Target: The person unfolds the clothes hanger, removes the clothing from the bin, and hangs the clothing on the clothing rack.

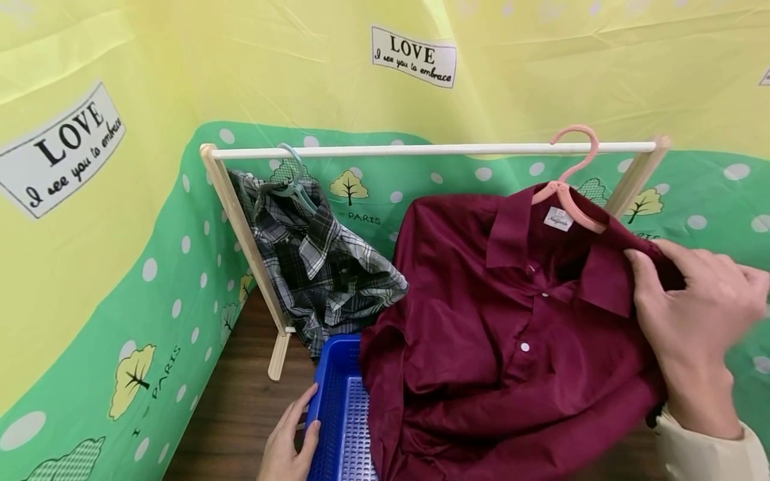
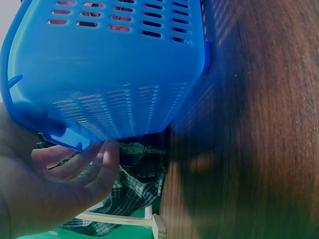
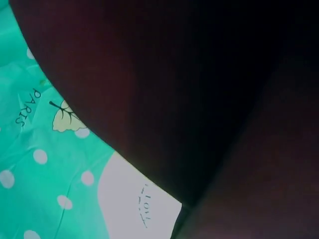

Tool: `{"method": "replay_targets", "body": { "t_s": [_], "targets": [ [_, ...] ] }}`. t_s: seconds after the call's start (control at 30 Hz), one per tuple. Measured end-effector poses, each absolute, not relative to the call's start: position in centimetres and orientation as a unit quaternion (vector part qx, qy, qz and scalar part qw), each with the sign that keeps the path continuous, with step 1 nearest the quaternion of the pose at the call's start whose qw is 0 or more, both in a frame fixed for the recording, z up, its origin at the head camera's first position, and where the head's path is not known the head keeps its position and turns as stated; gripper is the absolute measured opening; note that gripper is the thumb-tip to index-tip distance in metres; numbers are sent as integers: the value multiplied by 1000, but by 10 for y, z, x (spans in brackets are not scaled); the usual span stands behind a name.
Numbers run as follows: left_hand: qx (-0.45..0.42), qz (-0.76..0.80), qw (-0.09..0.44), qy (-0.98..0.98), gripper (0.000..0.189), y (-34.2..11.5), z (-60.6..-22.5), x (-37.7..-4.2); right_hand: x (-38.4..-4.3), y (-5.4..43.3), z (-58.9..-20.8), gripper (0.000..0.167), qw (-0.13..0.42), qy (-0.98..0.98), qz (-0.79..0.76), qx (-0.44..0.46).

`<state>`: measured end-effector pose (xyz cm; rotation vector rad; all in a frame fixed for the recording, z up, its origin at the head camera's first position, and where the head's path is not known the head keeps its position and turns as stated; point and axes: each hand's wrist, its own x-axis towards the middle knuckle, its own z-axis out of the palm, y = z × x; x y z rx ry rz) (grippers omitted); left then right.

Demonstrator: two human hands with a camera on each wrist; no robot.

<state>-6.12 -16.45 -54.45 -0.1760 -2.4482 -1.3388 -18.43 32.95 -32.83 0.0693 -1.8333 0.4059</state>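
A maroon button-up shirt [image 1: 475,314] spreads across the right half of the head view, with a pink hanger [image 1: 582,160] inside its collar. The hanger's hook curves above the white rail [image 1: 421,149]; whether its weight rests there I cannot tell. My right hand [image 1: 700,304] pinches the shirt at the shoulder beside the collar, thumb in front. Dark cloth [image 3: 119,99] fills most of the right wrist view and hides that hand. Low in the head view, my left hand [image 1: 291,437] grips the left rim of a blue plastic basket [image 1: 327,394], which the shirt partly covers.
A grey and black plaid shirt [image 1: 337,267] hangs from a light blue hanger [image 1: 293,167] at the rail's left end. Wooden posts [image 1: 246,234] support the rail. The brown wood-grain table [image 1: 228,414] lies below, and a yellow and green printed cloth [image 1: 289,73] surrounds it.
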Motion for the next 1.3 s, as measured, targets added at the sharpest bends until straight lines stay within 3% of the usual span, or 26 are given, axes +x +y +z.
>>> {"method": "replay_targets", "body": {
  "t_s": [0.3, 0.57, 0.77, 1.1, 1.3],
  "targets": [
    [-75, -463, 200, -860, 57, -164, -548, -63, -198, 330, -328, 50, 557, -815, 159, 32],
    [-63, -472, 174, -862, 55, -163, -544, -63, -199, 332, -339, 43, 538, -821, 187, 38],
    [-58, -468, 174, -864, 55, -164, -543, -63, -196, 330, -341, 52, 536, -814, 219, 52],
    [-43, -473, 136, -869, 53, -164, -539, -62, -178, 307, -334, 41, 618, -740, 254, 80],
    [-37, -474, 130, -870, 54, -164, -538, -61, -155, 288, -335, 44, 650, -703, 269, 104]
  ]
}}
